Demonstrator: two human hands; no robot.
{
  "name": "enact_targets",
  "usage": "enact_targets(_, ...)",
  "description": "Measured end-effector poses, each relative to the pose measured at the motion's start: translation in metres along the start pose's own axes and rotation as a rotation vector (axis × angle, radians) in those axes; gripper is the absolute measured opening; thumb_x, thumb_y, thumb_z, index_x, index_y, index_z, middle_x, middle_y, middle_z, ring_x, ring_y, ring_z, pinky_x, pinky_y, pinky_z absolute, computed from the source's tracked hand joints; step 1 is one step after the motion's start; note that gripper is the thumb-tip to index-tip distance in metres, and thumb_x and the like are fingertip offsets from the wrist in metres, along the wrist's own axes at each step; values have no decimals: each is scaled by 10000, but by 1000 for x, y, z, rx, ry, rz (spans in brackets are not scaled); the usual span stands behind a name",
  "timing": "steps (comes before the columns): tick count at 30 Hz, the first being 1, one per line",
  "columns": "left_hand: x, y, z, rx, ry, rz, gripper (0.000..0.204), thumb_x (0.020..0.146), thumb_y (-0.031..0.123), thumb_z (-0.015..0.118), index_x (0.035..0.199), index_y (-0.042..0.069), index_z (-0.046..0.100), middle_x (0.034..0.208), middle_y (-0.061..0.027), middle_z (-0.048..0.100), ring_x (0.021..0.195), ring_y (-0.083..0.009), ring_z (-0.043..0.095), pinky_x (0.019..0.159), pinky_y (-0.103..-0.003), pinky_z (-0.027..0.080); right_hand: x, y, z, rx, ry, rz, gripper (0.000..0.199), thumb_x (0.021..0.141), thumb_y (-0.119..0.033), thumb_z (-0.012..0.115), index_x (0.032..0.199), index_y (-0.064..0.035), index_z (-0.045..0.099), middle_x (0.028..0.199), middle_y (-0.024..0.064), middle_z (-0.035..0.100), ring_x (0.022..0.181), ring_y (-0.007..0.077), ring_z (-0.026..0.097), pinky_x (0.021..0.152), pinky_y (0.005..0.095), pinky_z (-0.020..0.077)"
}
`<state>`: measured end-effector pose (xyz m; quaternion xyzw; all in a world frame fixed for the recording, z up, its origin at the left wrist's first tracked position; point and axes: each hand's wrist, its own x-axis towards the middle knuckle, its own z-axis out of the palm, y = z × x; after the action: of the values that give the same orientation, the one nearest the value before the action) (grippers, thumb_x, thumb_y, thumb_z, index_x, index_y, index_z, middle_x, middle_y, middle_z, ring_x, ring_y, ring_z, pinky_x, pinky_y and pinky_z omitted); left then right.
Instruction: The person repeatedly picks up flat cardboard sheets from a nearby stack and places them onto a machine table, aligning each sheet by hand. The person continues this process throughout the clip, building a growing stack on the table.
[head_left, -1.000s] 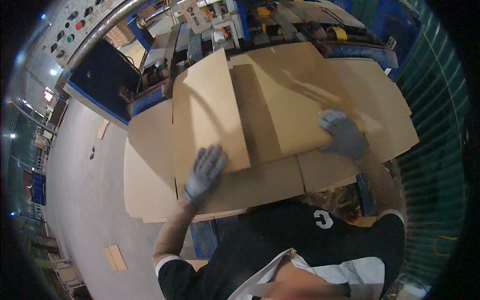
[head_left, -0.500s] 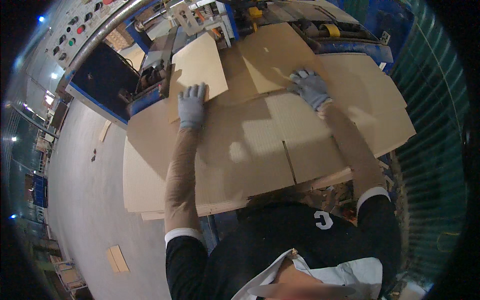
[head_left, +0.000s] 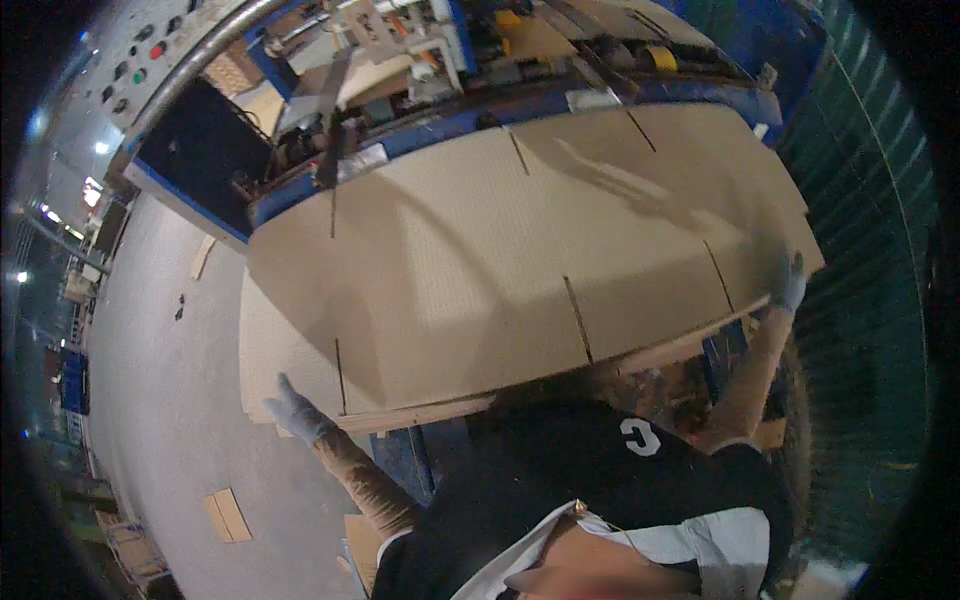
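A large flat sheet of brown cardboard, with dark slots along its edges, lies on top of a stack in front of me. My left hand, in a grey glove, is by the stack's near left corner, one digit stretched out and apart from the others. At the right end of the sheet is my right hand, also gloved, a digit pointing up by the edge. Its remaining fingers are blurred and partly hidden, so its hold on the cardboard is unclear.
Beyond the sheet stands a blue machine with rollers and metal guides. A control panel with coloured buttons is at the far left. Green corrugated wall runs along the right. Cardboard scraps lie on the grey floor.
The two folded-looking cardboard pieces under my hands have gone from the top of the stack. My left hand came back toward the near left corner; my right moved outward to the right end.
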<state>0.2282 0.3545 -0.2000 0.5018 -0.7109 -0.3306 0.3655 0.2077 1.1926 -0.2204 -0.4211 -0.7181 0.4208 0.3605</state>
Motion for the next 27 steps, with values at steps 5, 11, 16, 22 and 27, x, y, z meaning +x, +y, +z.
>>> enact_targets(5,8,4,-12,-645,-7,-214,510,863,315,645,1167,-75,518,1096,-195,611,956,-296,606,860,-417,489,44,31,4,255,89,-231,483,887,-259,611,1281,5,518,1153,132,636,1005,243,618,839,353,500)
enact_targets(11,57,-12,-44,-791,-207,138,491,864,220,625,1260,-50,516,1227,-164,552,1116,-250,527,993,-410,399,28,-42,-16,1231,-170,236,412,895,-153,576,1283,-30,516,1226,98,583,1101,251,577,943,383,460)
enact_targets(16,64,8,-35,-863,-634,206,377,840,148,627,1173,-25,593,1119,-128,607,1058,-228,560,960,-390,427,-68,-159,-44,803,-469,-213,446,872,-160,621,1283,-23,514,1218,81,583,1108,227,562,966,358,425)
enact_targets(22,-54,33,-43,-647,-613,316,350,866,31,542,1202,-62,566,1235,-141,581,1046,-263,588,912,-394,482,-237,-135,-23,-160,-333,-1329,274,783,-120,627,1048,-70,673,1069,133,662,1026,320,615,883,434,493)
enact_targets(27,-101,65,-39,155,-884,1434,488,765,16,548,1240,119,588,1353,-206,498,1266,-387,456,1093,-512,296,-250,-129,6,-465,-827,-1539,355,718,-182,633,1072,-157,657,1184,65,613,1106,294,557,878,460,487)
